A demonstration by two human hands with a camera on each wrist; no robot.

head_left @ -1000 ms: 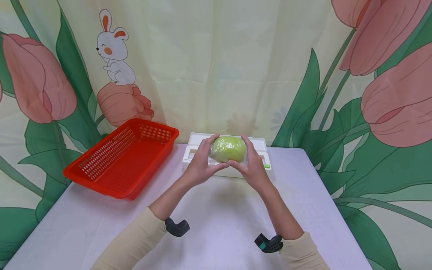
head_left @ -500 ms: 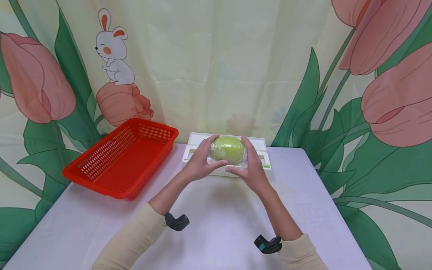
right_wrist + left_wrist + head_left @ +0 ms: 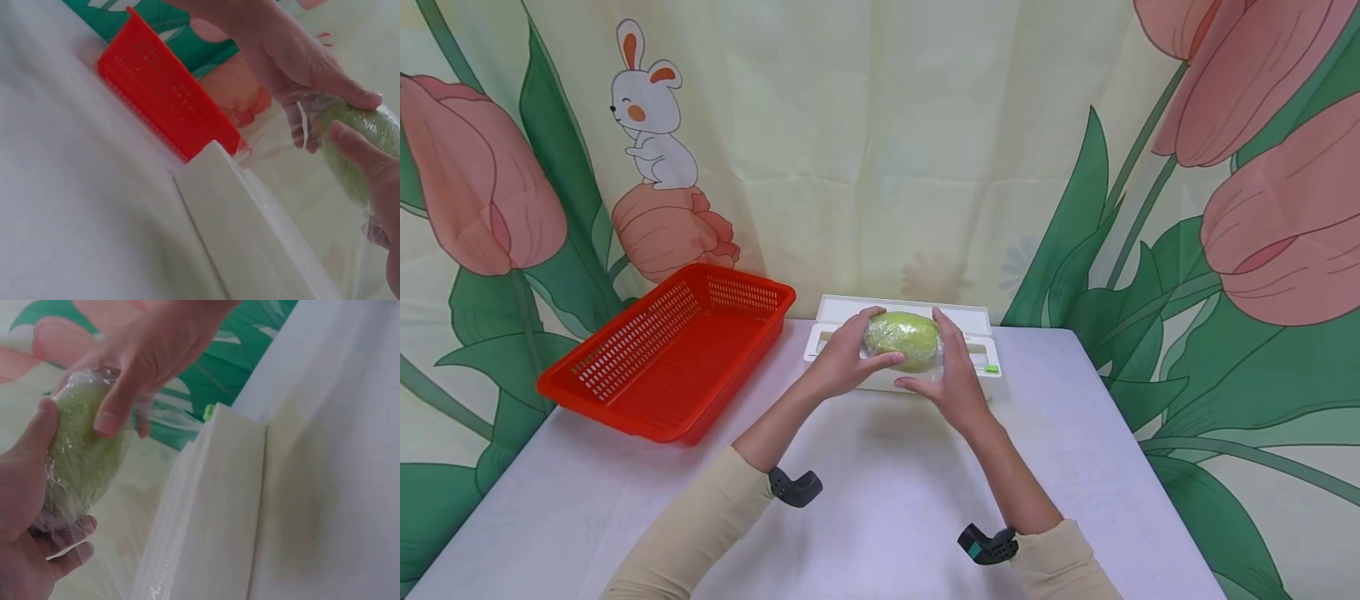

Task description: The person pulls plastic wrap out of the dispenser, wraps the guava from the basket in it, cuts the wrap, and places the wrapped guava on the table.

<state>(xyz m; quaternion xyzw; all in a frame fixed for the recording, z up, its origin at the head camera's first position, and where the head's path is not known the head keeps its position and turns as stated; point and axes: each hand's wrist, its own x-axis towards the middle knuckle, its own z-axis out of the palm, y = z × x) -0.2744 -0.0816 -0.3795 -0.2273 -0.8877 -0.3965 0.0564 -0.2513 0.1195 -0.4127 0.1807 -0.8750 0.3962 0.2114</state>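
Between my two hands is a pale green, oval fruit or vegetable (image 3: pixel 904 340) wrapped in shiny clear cling film; its exact kind cannot be made out. My left hand (image 3: pixel 847 356) grips its left side, thumb across the near face. On the other side my right hand (image 3: pixel 957 372) holds it, its thumb lower down. The left wrist view shows the wrapped piece (image 3: pixel 87 450) held up beside a long white box, with fingers curled under it. Loose film (image 3: pixel 172 419) trails from it toward the box. Just behind the hands stands that white cling film dispenser (image 3: pixel 887 380), lid raised.
A red plastic basket (image 3: pixel 673 429) with slotted sides stands on the left of the white-covered table (image 3: pixel 880 500). A small green slider (image 3: pixel 991 368) sits at the dispenser's right end. Behind the table hangs a curtain (image 3: pixel 955 150) printed with tulips and a rabbit.
Both hands have lowered the wrapped green piece slightly and turned it a little. The thumbs, which met in front of it, are now apart. Basket and dispenser stay put.
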